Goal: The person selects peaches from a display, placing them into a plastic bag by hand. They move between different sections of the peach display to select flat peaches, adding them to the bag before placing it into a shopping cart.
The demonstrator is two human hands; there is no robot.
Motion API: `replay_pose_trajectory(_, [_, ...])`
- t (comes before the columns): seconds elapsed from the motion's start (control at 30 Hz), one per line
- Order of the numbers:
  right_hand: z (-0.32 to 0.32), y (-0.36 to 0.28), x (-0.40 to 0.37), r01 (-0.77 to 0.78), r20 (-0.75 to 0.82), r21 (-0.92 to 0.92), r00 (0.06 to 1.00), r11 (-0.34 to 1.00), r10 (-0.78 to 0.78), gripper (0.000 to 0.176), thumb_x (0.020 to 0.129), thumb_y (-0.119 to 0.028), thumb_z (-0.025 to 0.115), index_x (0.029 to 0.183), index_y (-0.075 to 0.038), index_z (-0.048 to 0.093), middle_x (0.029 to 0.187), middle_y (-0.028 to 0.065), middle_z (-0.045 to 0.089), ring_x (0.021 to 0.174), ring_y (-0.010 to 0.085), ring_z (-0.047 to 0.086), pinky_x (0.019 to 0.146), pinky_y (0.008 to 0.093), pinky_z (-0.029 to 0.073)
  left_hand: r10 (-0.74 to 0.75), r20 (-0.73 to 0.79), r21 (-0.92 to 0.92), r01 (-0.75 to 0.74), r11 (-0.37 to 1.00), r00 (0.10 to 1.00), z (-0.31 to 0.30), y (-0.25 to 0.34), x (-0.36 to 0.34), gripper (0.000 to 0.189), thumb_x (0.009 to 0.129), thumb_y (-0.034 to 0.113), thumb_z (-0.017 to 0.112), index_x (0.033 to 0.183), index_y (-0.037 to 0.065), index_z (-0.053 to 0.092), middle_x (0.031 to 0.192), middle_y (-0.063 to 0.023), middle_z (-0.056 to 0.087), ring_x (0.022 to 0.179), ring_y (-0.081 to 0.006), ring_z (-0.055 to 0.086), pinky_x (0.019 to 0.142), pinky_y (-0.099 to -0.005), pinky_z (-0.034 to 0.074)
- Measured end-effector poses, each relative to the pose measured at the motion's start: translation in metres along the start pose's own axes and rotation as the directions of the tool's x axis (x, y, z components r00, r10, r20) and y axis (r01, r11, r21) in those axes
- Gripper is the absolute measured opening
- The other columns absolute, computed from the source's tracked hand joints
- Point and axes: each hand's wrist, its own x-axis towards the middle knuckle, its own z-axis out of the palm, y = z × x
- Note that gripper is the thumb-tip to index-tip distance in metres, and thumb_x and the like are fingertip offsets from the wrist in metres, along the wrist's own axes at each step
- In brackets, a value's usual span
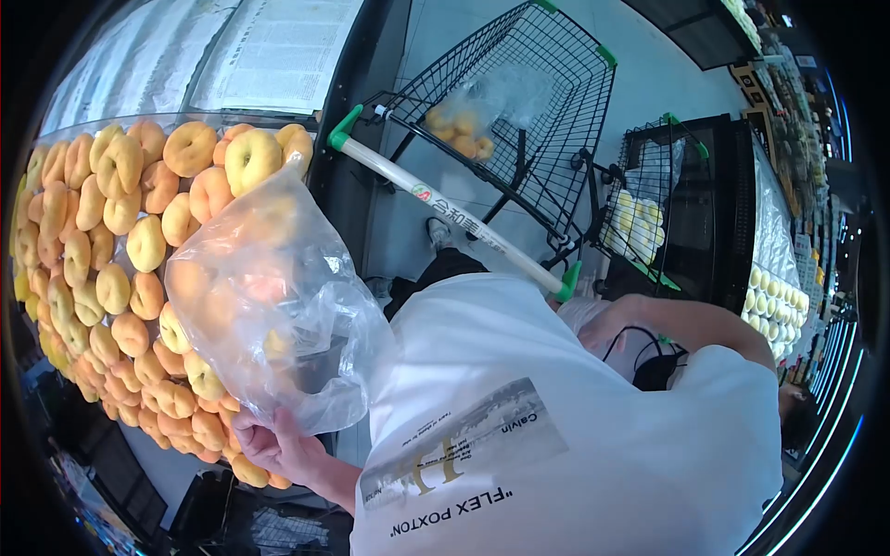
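My left hand is closed on the lower edge of a clear plastic bag. The bag spreads loosely over the right side of a heap of flat peaches, and orange fruit shows blurred through the film. One yellowish flat peach sits right at the bag's upper tip. My right hand is bent in against my white shirt, its fingers mostly hidden. Beside it are some translucent film and a dark item with a thin black loop.
A shopping cart with a pale handle stands ahead, holding a bag of orange fruit. Egg trays and a basket with pale round goods are on the right. Printed sheets lie behind the peaches. Another person is at far right.
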Motion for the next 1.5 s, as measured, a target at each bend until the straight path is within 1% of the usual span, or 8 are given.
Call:
replay_pose_trajectory(0.2, [0.015,-0.074,0.036,0.319,-0.119,-0.446,0.905,0.836,-0.409,0.055,0.092,-0.041,0.063,0.135,-0.008,0.054,0.131,0.0151,0.061,0.119,0.0301,0.061,0.095,0.0424,0.055,0.115,-0.063,0.029,-0.113,0.993,0.991,-0.034,0.015,-0.004,0.015,0.085,0.001,0.067,0.091,0.005,0.054,0.089,-0.0036,0.061,0.081,-0.0103,0.057,0.083,-0.0262,0.047])
replay_pose_trajectory(0.4, [-0.021,-0.197,-0.030,-0.101,-0.529,-0.760,0.671,0.642,-0.520,0.030,0.091,-0.020,0.068,0.116,-0.003,0.065,0.120,0.0182,0.067,0.111,0.0346,0.065,0.097,0.0433,0.052,0.145,-0.180,-0.027,-0.152,0.988,0.973,-0.055,0.040,-0.013,0.020,0.083,-0.002,0.069,0.086,0.006,0.051,0.084,-0.0016,0.056,0.076,-0.0090,0.051,0.074,-0.0229,0.042])
replay_pose_trajectory(0.57, [-0.004,-0.320,-0.089,0.395,-0.421,-0.810,0.121,0.433,-0.899,0.030,0.094,-0.015,0.067,0.121,-0.003,0.062,0.120,0.0172,0.066,0.112,0.0305,0.066,0.095,0.0413,0.052,0.214,-0.283,-0.029,-0.232,0.972,0.935,-0.075,0.055,-0.027,0.019,0.083,-0.006,0.067,0.087,0.005,0.052,0.085,-0.0044,0.058,0.076,-0.0103,0.052,0.075,-0.0235,0.043])
replay_pose_trajectory(0.7, [0.076,-0.407,-0.111,0.968,-0.154,-0.233,-0.132,-0.094,-0.979,0.055,0.099,-0.027,0.068,0.142,0.000,0.047,0.131,0.0100,0.061,0.114,0.0179,0.061,0.096,0.0348,0.049,0.231,-0.381,0.027,-0.239,0.971,0.895,-0.087,0.065,-0.051,0.020,0.082,-0.006,0.069,0.085,0.006,0.052,0.085,-0.0046,0.059,0.077,-0.0094,0.053,0.075,-0.0233,0.044])
replay_pose_trajectory(1.0, [0.141,-0.502,-0.091,0.854,0.283,-0.520,0.159,-0.012,-0.946,0.043,0.093,-0.003,0.066,0.136,-0.003,0.056,0.093,0.0023,0.066,0.083,0.0091,0.065,0.077,0.0251,0.053,0.297,-0.541,0.260,-0.179,0.949,0.787,-0.096,0.064,-0.134,0.019,0.082,0.001,0.071,0.082,0.006,0.053,0.090,-0.0070,0.064,0.076,-0.0098,0.056,0.073,-0.0234,0.044])
replay_pose_trajectory(1.23, [0.143,-0.528,-0.081,0.716,0.435,-0.637,0.028,-0.285,-0.900,0.035,0.090,-0.004,0.065,0.124,0.002,0.058,0.088,0.0103,0.061,0.079,0.0247,0.063,0.072,0.0373,0.052,0.469,-0.670,0.655,0.161,0.738,0.575,-0.090,0.077,-0.141,0.044,0.076,0.004,0.076,0.115,0.002,0.056,0.118,-0.0140,0.057,0.104,-0.0205,0.056,0.092,-0.0323,0.042])
replay_pose_trajectory(1.37, [0.150,-0.526,-0.100,0.664,0.565,-0.622,0.014,-0.415,-0.825,0.040,0.088,-0.004,0.065,0.128,-0.003,0.059,0.091,0.0130,0.062,0.084,0.0315,0.064,0.076,0.0418,0.052,0.441,-0.478,0.873,0.353,0.336,0.760,-0.069,0.118,-0.086,0.078,0.073,0.014,0.083,0.141,0.002,0.047,0.134,-0.0178,0.051,0.119,-0.0331,0.051,0.101,-0.0434,0.042])
replay_pose_trajectory(1.5, [0.143,-0.534,-0.114,0.646,0.597,-0.624,0.033,-0.438,-0.801,0.044,0.088,-0.004,0.065,0.131,-0.005,0.058,0.093,0.0129,0.063,0.082,0.0299,0.064,0.076,0.0404,0.052,0.308,-0.564,0.825,0.505,0.252,0.766,-0.081,0.074,-0.047,0.066,0.076,0.009,0.078,0.136,0.003,0.052,0.128,-0.0180,0.055,0.118,-0.0365,0.054,0.098,-0.0465,0.045])
